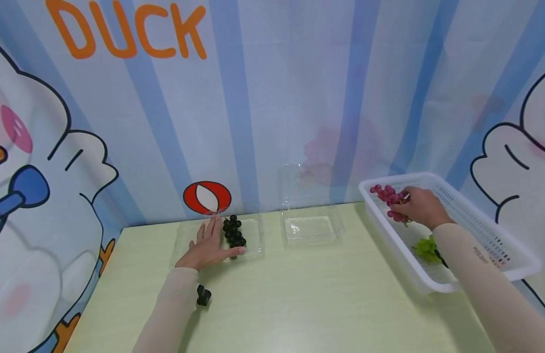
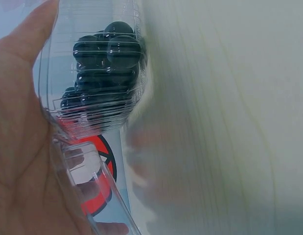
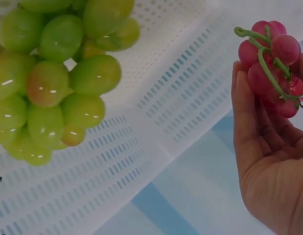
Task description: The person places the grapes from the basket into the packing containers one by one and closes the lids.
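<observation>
My right hand (image 1: 424,207) pinches a bunch of red grapes (image 1: 388,195) above the far end of a white slotted plastic basket (image 1: 420,279). In the right wrist view the red grapes (image 3: 268,73) hang by green stems at the fingers. A bunch of green grapes (image 3: 46,83) lies in the basket, partly hidden by the right forearm in the head view. My left hand (image 1: 206,247) lies with fingers extended over a clear hinged plastic box (image 1: 254,235). Black grapes (image 1: 234,231) sit inside that box, beside the hand; the left wrist view shows them through the clear wall.
A second clear box (image 1: 312,229) stands in the middle with its lid (image 1: 305,186) raised against the curtain. The pale table (image 1: 299,304) meets a printed blue-striped curtain (image 1: 290,98) at the back. A small black block (image 1: 204,295) shows beside the left sleeve.
</observation>
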`<action>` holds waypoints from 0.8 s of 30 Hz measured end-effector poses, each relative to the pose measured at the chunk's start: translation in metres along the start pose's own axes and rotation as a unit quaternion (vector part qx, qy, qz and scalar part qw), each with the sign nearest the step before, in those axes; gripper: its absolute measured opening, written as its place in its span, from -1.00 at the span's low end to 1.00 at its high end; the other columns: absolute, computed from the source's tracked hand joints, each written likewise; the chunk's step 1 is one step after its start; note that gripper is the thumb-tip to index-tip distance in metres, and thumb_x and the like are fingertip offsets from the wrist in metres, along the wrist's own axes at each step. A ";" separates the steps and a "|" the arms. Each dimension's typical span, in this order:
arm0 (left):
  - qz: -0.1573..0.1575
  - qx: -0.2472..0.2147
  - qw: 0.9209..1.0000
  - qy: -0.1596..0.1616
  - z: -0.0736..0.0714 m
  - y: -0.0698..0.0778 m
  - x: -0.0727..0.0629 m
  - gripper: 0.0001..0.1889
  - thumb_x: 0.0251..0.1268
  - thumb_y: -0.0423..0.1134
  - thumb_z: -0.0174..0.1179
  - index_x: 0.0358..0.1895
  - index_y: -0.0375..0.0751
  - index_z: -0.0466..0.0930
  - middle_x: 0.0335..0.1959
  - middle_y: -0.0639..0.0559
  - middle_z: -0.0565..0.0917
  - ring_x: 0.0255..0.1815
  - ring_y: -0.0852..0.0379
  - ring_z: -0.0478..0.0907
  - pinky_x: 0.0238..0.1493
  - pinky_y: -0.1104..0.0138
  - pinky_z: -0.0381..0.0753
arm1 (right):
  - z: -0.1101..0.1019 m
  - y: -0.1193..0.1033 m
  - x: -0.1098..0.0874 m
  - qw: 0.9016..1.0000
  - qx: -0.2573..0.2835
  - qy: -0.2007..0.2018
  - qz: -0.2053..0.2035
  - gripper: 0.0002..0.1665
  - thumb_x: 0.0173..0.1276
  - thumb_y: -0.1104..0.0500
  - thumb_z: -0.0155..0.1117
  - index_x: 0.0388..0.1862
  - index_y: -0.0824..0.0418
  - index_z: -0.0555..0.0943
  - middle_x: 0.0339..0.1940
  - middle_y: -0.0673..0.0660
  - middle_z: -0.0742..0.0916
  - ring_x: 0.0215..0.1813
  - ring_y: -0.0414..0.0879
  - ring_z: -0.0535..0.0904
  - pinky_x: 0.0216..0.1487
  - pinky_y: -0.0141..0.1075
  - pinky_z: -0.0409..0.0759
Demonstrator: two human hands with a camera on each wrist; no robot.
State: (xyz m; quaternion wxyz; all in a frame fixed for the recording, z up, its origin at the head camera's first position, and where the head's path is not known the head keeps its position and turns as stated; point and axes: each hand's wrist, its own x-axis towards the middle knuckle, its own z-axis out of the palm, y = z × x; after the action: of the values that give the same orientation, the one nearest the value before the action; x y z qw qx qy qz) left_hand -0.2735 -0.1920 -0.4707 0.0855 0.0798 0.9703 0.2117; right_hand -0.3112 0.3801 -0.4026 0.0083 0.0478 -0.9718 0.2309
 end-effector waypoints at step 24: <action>0.002 -0.011 1.000 -0.002 0.000 0.000 -0.002 0.38 0.01 0.66 0.12 0.68 -0.05 -0.42 0.69 -0.11 -0.39 0.65 -0.38 -0.40 0.33 -0.57 -0.17 | -0.011 -0.043 -0.003 0.999 -0.004 0.033 -0.015 -0.39 0.38 -0.07 0.39 0.12 0.41 0.57 -0.23 0.26 0.74 -0.33 0.00 0.65 -0.23 -0.02 0.69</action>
State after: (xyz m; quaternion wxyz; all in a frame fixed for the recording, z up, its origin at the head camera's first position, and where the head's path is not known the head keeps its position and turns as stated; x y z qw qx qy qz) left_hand -0.2718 -0.1922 -0.4701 0.0878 0.0808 0.9676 0.2226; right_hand -0.3039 0.3472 -0.3742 0.0443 0.0545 -0.9710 0.2284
